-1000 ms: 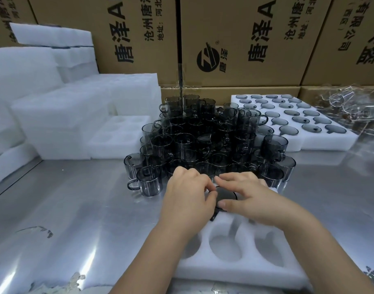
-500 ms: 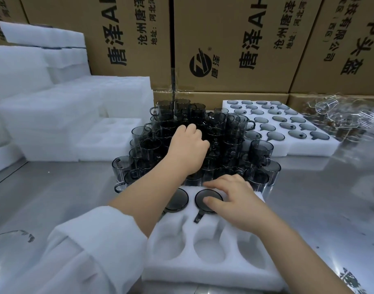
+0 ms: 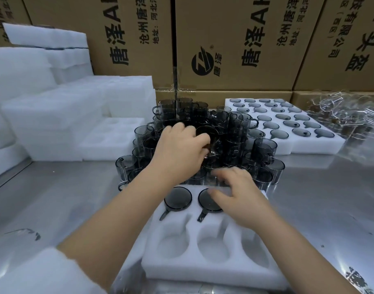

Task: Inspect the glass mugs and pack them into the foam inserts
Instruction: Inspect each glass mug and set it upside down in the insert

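Left hand (image 3: 179,149) centre frame, fingers curled round a top mug (image 3: 208,135) in the pile of smoky grey glass mugs (image 3: 239,132). Right hand (image 3: 241,198) blurred, fingers loosely spread, holding nothing, over the white foam insert (image 3: 203,266) at lower centre. Two packed mugs (image 3: 178,199) sit flush in its round pockets, handles in the slots. Brushed-steel table (image 3: 54,198) underneath.

The smoky grey glass mugs (image 3: 239,126) heaped before me are glossy and see-through. The near foam insert (image 3: 203,270) is white, matt and faintly grainy, like the foam stacks (image 3: 44,115) at far left. The table (image 3: 65,198) is brushed metal, shiny with glare. The far cardboard boxes (image 3: 234,39) are matt brown. My sleeve (image 3: 39,274) is white cloth.
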